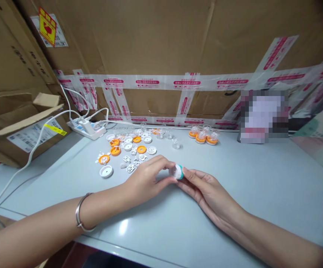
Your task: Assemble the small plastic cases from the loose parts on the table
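Between both hands, above the middle of the table, is a small round plastic piece [178, 171], white and clear on one side with a teal rim on the other. My left hand [152, 173] pinches its white, clear side between thumb and fingers. The teal edge is gripped by my right hand [202, 186], thumb on top and fingers beneath. Beyond my left hand lie loose parts: white round cups [106, 171], orange rings [141, 149] and white gear-like plates [130, 168]. A clear dome [175, 144] rests just past the held piece.
Several orange-based pieces with clear domes [212, 139] stand at the back right. A white power strip [90, 130] with cables sits at back left beside an open cardboard box [24, 130]. A large taped carton [150, 41] walls off the table's rear. A pixelated object [261, 117] stands at right.
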The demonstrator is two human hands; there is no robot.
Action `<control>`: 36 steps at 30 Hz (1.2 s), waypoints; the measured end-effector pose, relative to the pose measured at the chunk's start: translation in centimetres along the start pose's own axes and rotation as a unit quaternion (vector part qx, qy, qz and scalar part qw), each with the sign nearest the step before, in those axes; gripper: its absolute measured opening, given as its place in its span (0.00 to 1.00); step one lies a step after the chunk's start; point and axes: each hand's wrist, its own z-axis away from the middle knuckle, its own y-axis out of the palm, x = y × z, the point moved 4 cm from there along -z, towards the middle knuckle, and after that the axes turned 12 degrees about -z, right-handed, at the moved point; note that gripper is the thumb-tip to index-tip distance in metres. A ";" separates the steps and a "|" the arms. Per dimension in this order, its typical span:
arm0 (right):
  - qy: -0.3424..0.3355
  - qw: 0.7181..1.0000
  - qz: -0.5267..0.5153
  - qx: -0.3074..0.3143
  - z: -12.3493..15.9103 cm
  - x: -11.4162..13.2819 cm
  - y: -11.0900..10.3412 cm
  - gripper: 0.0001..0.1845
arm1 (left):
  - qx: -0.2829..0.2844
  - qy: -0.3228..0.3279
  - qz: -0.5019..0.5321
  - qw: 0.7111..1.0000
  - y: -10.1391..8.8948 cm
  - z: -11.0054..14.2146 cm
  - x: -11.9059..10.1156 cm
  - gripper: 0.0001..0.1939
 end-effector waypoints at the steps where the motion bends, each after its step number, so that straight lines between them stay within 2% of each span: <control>1: 0.002 1.000 0.002 0.003 0.0 0.0 0.0 0.08 | -0.003 0.007 -0.002 1.000 0.0 0.0 0.0 0.08; 5: 0.016 1.000 0.002 0.011 0.0 0.0 0.1 0.08 | -0.014 0.037 -0.022 0.999 0.1 0.2 -0.2 0.07; 11: 0.029 0.999 -0.020 0.025 -0.2 0.0 0.1 0.06 | -0.043 0.120 -0.130 0.983 -0.1 0.1 -0.9 0.06; 15: 0.026 0.999 -0.028 0.028 -0.2 0.1 0.0 0.05 | -0.049 0.151 -0.138 0.978 -0.2 0.0 -1.0 0.08; 21: 0.041 0.998 -0.009 0.045 -0.2 0.2 0.2 0.07 | -0.036 0.096 -0.064 0.993 -0.3 0.3 -0.1 0.13; 26: 0.046 0.998 -0.011 0.048 -0.2 0.1 0.1 0.06 | -0.028 0.073 -0.073 0.994 -0.2 0.3 -0.3 0.11; 31: 0.050 0.998 -0.020 0.045 -0.3 0.0 -0.1 0.05 | -0.013 0.114 -0.117 0.986 -0.3 0.0 -1.1 0.07; 33: 0.058 0.997 -0.019 0.048 -0.3 0.0 0.0 0.05 | 0.002 0.122 -0.106 0.987 -0.2 -0.1 -1.1 0.06; 36: 0.064 0.997 -0.026 0.039 -0.2 0.0 0.0 0.05 | 0.021 0.100 -0.059 0.993 -0.2 -0.3 -0.6 0.08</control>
